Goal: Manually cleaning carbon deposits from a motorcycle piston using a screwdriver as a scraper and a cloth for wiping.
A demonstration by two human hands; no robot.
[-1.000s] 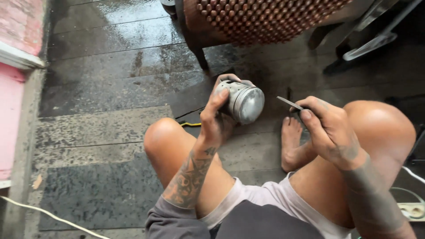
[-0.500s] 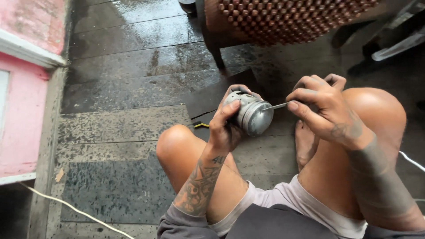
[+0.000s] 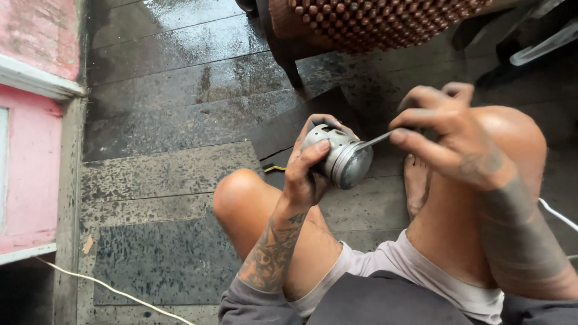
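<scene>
Left hand (image 3: 310, 171) wrapped around a metal piston (image 3: 338, 155), thumb across the ringed side, fingers curled behind the skirt. Piston held up in the air between the two bare knees, crown tilted toward the camera and to the right, crown face dull grey and sooty. Tattooed left forearm rising from the lower middle of the view.

Right hand (image 3: 448, 135) pinched shut on a thin flat metal blade (image 3: 374, 141), thumb and forefinger gripping the near end, other fingers curled above. Blade tip touching the upper right edge of the piston near the ring grooves. Exact kind of tool unclear, only a narrow silver strip visible. Right wrist and forearm tattooed, resting over the right knee (image 3: 512, 135).

Left knee (image 3: 241, 195) bent, just below and left of the piston. Bare foot (image 3: 416, 183) flat on the floor between the legs. Grey shorts with pale lining at the bottom edge.

Wet dark plank floor (image 3: 162, 96) all around, paint worn and speckled. Yellow-tipped object (image 3: 274, 168) on the floor just under the left hand, mostly hidden. White cord (image 3: 108, 289) running across the lower left. Pink wall (image 3: 27, 168) with white trim at left. Seat with brown beaded cover (image 3: 373, 21) at the top, dark leg below it.
</scene>
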